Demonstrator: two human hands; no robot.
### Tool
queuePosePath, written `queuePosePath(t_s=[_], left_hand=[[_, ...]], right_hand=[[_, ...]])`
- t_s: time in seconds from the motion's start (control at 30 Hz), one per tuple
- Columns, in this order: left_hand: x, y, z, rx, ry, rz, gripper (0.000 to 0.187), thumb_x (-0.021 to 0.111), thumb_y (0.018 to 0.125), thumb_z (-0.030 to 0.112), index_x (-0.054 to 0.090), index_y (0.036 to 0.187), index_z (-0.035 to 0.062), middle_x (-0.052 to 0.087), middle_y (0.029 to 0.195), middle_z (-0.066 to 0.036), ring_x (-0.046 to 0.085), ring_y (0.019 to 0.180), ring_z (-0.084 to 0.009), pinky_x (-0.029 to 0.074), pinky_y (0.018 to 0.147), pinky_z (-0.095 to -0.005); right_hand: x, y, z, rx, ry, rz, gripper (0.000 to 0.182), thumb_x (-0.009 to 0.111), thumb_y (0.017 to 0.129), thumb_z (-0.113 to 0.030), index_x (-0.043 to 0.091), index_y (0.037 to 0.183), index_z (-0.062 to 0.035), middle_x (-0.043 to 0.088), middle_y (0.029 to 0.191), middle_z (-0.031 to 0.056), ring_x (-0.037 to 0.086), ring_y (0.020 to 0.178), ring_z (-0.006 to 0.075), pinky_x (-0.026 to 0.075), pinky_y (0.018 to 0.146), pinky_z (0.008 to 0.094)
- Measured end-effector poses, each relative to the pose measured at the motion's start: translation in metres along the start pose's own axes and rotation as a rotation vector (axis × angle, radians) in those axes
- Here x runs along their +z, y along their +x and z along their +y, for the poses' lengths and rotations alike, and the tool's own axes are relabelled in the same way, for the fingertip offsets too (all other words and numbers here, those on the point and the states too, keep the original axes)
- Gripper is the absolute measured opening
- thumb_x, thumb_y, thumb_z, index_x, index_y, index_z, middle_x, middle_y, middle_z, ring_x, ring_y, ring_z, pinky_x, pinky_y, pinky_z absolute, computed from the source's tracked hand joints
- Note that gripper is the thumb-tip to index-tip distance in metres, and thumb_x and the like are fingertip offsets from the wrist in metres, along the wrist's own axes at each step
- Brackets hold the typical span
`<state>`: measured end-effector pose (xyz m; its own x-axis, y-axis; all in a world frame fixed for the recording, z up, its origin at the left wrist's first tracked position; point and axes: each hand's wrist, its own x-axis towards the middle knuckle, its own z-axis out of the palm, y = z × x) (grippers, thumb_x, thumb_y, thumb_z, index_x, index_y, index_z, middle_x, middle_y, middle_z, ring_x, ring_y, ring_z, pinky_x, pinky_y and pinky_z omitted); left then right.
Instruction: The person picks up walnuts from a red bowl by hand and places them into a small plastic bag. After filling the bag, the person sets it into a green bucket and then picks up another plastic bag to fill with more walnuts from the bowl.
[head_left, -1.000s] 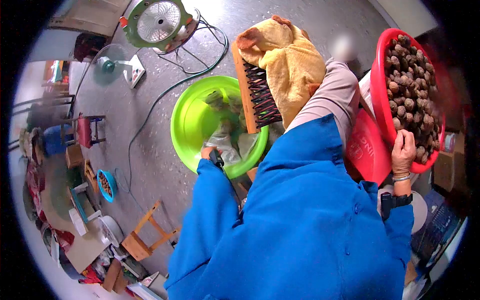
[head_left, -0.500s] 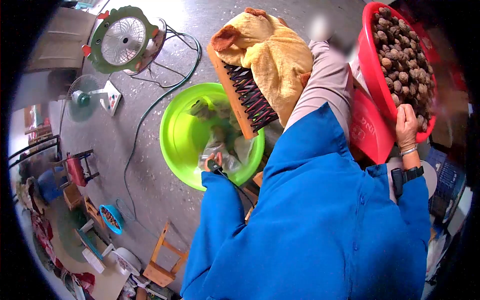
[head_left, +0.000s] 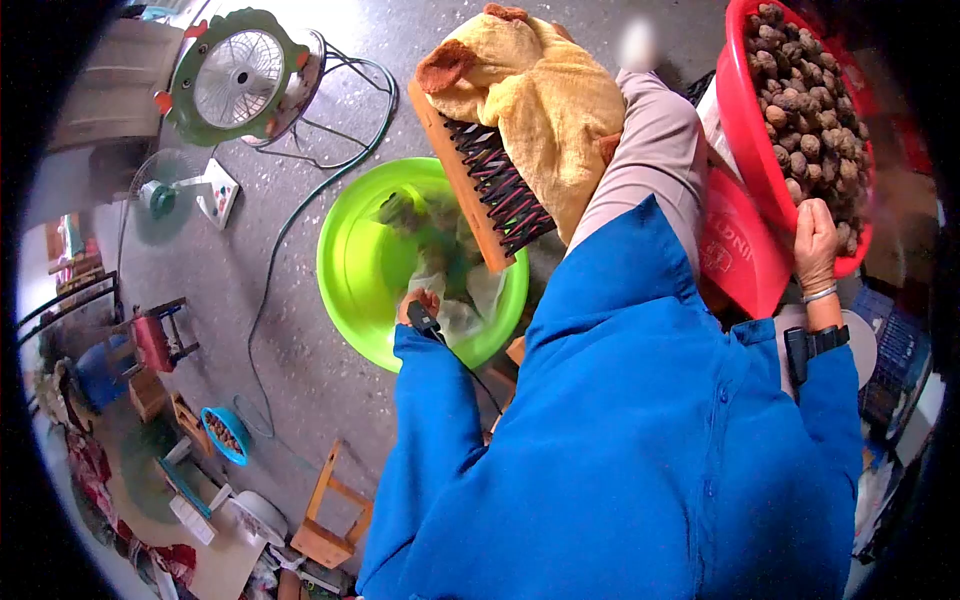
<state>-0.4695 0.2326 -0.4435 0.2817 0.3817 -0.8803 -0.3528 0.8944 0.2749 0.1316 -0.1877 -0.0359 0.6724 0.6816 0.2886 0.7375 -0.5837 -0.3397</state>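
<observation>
On my feed I count two hands. The left hand point(head_left: 420, 300), close to centre toward 9 o'clock, is inside one green basin point(head_left: 365, 265) and meets a clear plastic bag point(head_left: 456, 320); the fingers blur into the plastic, so I cannot tell whether they pinch it. One black device point(head_left: 424, 320) sits at that wrist.

The right hand point(head_left: 816, 240), just above 3 o'clock, has its fingers curled together at the rim of one red basin point(head_left: 742, 110). I cannot tell whether they pinch the rim or something behind it. That wrist carries one bracelet point(head_left: 820, 293) and one black band point(head_left: 828, 343).

The red basin stands at 2 o'clock, heaped with walnuts point(head_left: 815, 125); I make it dozens, too overlapped for an exact count. Just beside it, nearer centre, is one red panel point(head_left: 738, 245) with pale lettering.

At 12 o'clock I have one yellow cloth point(head_left: 545, 115) draped over one wooden frame point(head_left: 455, 170) laced with dark cord, overhanging the green basin's edge.

I count two fans: a green-rimmed fan point(head_left: 238, 78) between 10 and 11, and a clear-bladed fan point(head_left: 160, 197) at 10. One small blue basin point(head_left: 237, 457) of brown nuts is at 8, one wooden stool point(head_left: 320, 545) at 7.
</observation>
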Motion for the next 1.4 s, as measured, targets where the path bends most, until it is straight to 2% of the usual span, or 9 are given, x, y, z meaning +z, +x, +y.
queuePosePath(t_s=[0.03, 0.07, 0.17, 0.3, 0.57, 0.63, 0.87, 0.97, 1.4], left_hand=[[0.002, 0.000, 0.006, -0.015, 0.043, -0.090, 0.017, 0.064, 0.091, 0.008, 0.053, 0.102, -0.0005, 0.060, 0.085, -0.013, 0.063, 0.079, -0.0292, 0.057, 0.067, -0.0368], [0.038, -0.022, 0.002, 0.085, 0.102, 0.248, 0.015, 0.060, 0.093, 0.009, 0.051, 0.100, 0.0010, 0.059, 0.085, -0.013, 0.060, 0.073, -0.0273, 0.054, 0.061, -0.0343], [0.063, -0.048, 0.010, 0.037, 0.165, 0.295, 0.014, 0.057, 0.094, 0.011, 0.049, 0.101, 0.0014, 0.060, 0.088, -0.014, 0.060, 0.072, -0.0271, 0.055, 0.062, -0.0345], [0.053, -0.055, 0.015, 0.047, 0.138, 0.230, 0.018, 0.055, 0.096, 0.014, 0.048, 0.105, -0.0002, 0.062, 0.096, -0.018, 0.064, 0.078, -0.0286, 0.057, 0.066, -0.0345], [0.073, -0.094, -0.018, 0.203, -0.003, 0.102, 0.010, 0.052, 0.097, 0.012, 0.052, 0.097, 0.0023, 0.063, 0.081, -0.012, 0.063, 0.072, -0.0228, 0.059, 0.066, -0.0320], [0.086, -0.097, -0.029, 0.230, -0.019, 0.260, 0.012, 0.049, 0.097, 0.008, 0.052, 0.103, -0.0022, 0.063, 0.081, -0.014, 0.065, 0.072, -0.0251, 0.060, 0.063, -0.0334], [-0.008, 0.017, -0.079, 0.085, -0.355, 0.190, 0.016, 0.047, 0.094, 0.008, 0.058, 0.095, -0.0028, 0.071, 0.095, -0.017, 0.069, 0.084, -0.0262, 0.062, 0.071, -0.0364], [0.010, -0.003, -0.080, -0.079, -0.319, 0.111, 0.021, 0.049, 0.097, 0.020, 0.058, 0.094, 0.0009, 0.069, 0.091, -0.013, 0.066, 0.081, -0.0258, 0.056, 0.065, -0.0393], [0.063, -0.070, -0.078, -0.087, 0.086, 0.375, 0.027, 0.049, 0.099, 0.028, 0.056, 0.093, 0.0032, 0.066, 0.090, -0.013, 0.063, 0.078, -0.0235, 0.052, 0.060, -0.0365]], right_hand=[[0.001, 0.001, 0.000, -0.018, 0.002, 0.016, 0.018, 0.047, 0.101, -0.011, 0.054, 0.089, 0.0010, 0.054, 0.082, 0.0166, 0.054, 0.075, 0.0337, 0.046, 0.071, 0.0394], [0.001, 0.001, -0.001, -0.035, 0.004, 0.031, 0.018, 0.047, 0.101, -0.011, 0.055, 0.089, 0.0010, 0.054, 0.082, 0.0166, 0.054, 0.075, 0.0335, 0.046, 0.070, 0.0393], [0.002, 0.000, 0.002, -0.036, 0.004, 0.036, 0.018, 0.047, 0.101, -0.011, 0.055, 0.090, 0.0009, 0.054, 0.082, 0.0167, 0.055, 0.074, 0.0334, 0.046, 0.070, 0.0392], [0.002, 0.000, -0.003, -0.030, 0.009, 0.047, 0.018, 0.048, 0.101, -0.011, 0.055, 0.089, 0.0009, 0.054, 0.081, 0.0170, 0.055, 0.074, 0.0336, 0.046, 0.069, 0.0394], [0.002, 0.001, -0.007, -0.050, 0.004, 0.079, 0.019, 0.049, 0.100, -0.011, 0.053, 0.086, 0.0012, 0.052, 0.079, 0.0170, 0.054, 0.072, 0.0343, 0.045, 0.067, 0.0398], [0.002, 0.001, -0.004, -0.048, 0.008, 0.073, 0.020, 0.049, 0.100, -0.011, 0.053, 0.086, 0.0010, 0.052, 0.079, 0.0170, 0.054, 0.072, 0.0344, 0.045, 0.067, 0.0398], [0.003, 0.000, -0.003, -0.041, -0.012, 0.077, 0.020, 0.050, 0.101, -0.013, 0.054, 0.086, 0.0006, 0.053, 0.079, 0.0174, 0.055, 0.073, 0.0348, 0.045, 0.067, 0.0406], [0.003, 0.001, -0.006, -0.055, -0.018, 0.095, 0.020, 0.050, 0.100, -0.013, 0.054, 0.087, 0.0006, 0.054, 0.080, 0.0177, 0.056, 0.074, 0.0356, 0.046, 0.068, 0.0416], [0.003, 0.002, -0.008, -0.053, -0.008, 0.083, 0.019, 0.050, 0.100, -0.012, 0.055, 0.087, 0.0002, 0.055, 0.082, 0.0173, 0.056, 0.075, 0.0355, 0.046, 0.069, 0.0412]])
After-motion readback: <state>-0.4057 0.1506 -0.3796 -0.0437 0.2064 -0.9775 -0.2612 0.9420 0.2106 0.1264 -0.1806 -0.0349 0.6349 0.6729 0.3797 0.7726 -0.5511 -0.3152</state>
